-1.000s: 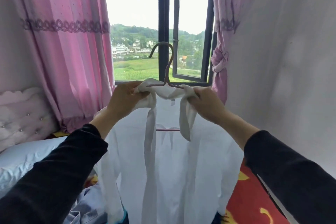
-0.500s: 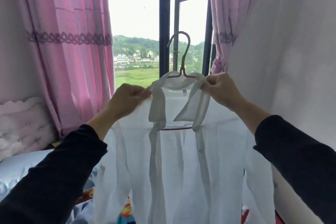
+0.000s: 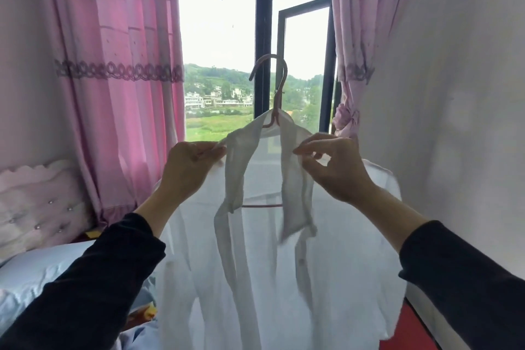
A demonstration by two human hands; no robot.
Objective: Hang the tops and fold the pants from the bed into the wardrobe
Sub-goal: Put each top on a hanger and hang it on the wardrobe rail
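No text, brand, number or sign can be read anywhere. A small pale tag-like patch is seen through the collar of the white shirt, between the fingers of the left hand and those of the right hand, both of which pinch the cloth. Nothing printed on it can be made out.

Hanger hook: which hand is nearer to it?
Right, narrowly. The right hand pinches the white shirt just below-right of the hanger hook; the left hand grips the shirt farther out, below-left.
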